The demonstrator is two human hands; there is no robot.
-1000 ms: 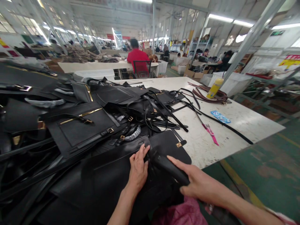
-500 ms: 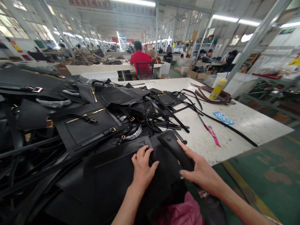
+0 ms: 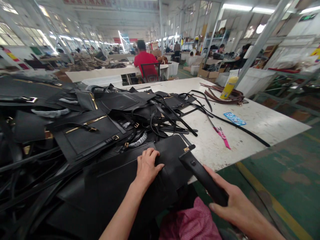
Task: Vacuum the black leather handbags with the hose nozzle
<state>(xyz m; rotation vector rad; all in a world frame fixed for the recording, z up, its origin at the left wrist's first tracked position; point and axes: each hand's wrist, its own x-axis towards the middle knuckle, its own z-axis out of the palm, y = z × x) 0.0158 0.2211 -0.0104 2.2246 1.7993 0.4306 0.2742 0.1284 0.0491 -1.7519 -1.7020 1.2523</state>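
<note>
My left hand (image 3: 148, 165) lies on a black leather bag piece (image 3: 115, 186), fingers slightly bent and thumb apart, gripping nothing visible. To its right, my right hand (image 3: 232, 198) is closed around a long, black, box-like piece (image 3: 207, 178). A small raised rectangle shows near that piece's far end. Its kind is unclear and its near end is hidden by my hand. A small gold fitting (image 3: 186, 149) and a dark strap tip show just beyond it, over the bag piece's right edge.
Black bags (image 3: 85, 133) with gold zips and buckles are heaped to the left. Pink-handled snips (image 3: 222, 136), a blue patterned card (image 3: 234, 118), a yellow bottle (image 3: 228, 88) and brown straps (image 3: 212, 93) lie or stand on the white table (image 3: 280, 123). A person in red (image 3: 146, 63) sits beyond.
My right hand has drawn the long black piece right and toward me, partly off the bag piece. The gold fitting has come into sight. My left hand stays on the bag piece.
</note>
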